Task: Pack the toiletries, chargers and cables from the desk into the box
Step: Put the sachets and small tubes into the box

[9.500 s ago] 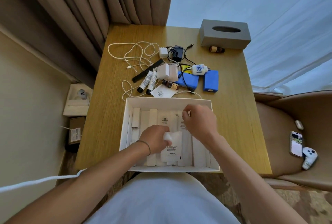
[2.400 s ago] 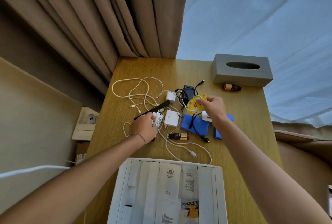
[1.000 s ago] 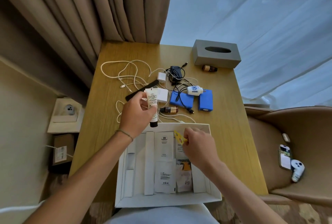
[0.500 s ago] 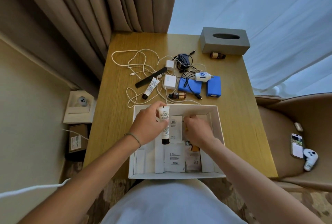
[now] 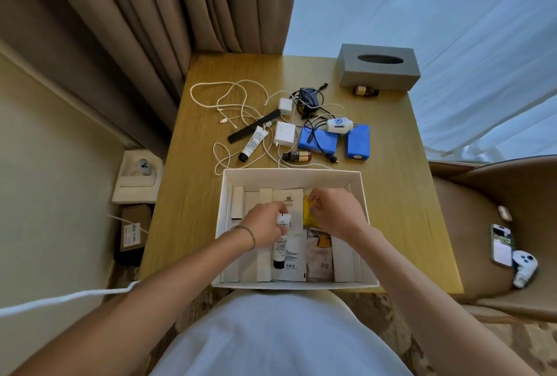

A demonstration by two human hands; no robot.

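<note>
A white open box [image 5: 365, 203] sits at the desk's near edge, lined with white sachets and slim cartons. Inside it, my left hand [image 5: 265, 226] grips a white tube with a black cap [image 5: 281, 247], cap pointing toward me. My right hand [image 5: 336, 212] pinches a yellow packet [image 5: 309, 213] low in the box. Beyond the box lie a second white tube [image 5: 253, 143], a black comb [image 5: 254, 126], white cables [image 5: 229, 98], two white chargers [image 5: 285, 134], a black adapter with its cable [image 5: 309, 101], two blue packs [image 5: 357, 141], a white plug [image 5: 339, 124] and a brown bottle [image 5: 297, 156].
A grey tissue box [image 5: 378, 69] stands at the desk's far right with another brown bottle [image 5: 364, 91] in front of it. Curtains hang behind the desk. A chair at right holds a phone [image 5: 501, 244] and a white controller [image 5: 524, 267]. A wall socket [image 5: 141, 166] is at left.
Both hands came back from the desk's clutter into the box, the left carrying the tube, the right the yellow packet. In the last half second both sank lower into the box.
</note>
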